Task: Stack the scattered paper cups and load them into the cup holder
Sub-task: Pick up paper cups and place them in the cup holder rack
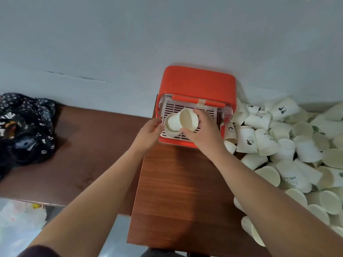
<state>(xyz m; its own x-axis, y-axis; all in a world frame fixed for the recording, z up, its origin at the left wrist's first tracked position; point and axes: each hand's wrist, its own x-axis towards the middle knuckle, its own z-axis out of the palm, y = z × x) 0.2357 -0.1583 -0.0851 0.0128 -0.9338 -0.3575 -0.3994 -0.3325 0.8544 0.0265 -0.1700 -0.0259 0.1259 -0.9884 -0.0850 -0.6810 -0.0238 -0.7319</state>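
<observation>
- A pale grey wall (130,34) is seen beyond the left hand (148,134).
- A reddish wooden table (181,182) is set beneath the right hand (202,132).
- A darker table (89,145) is placed further left.

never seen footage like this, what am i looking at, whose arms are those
There is no machine here: it is one picture from a camera worn on a person's head, looking down at their own two bare arms. The right hand grips a tilted paper cup over the orange cup holder. A second cup stands on the holder's white grille, with the open left hand beside it. On the brown wooden table, loose cups are piled to the right; a dark patterned cloth lies to the left.
</observation>
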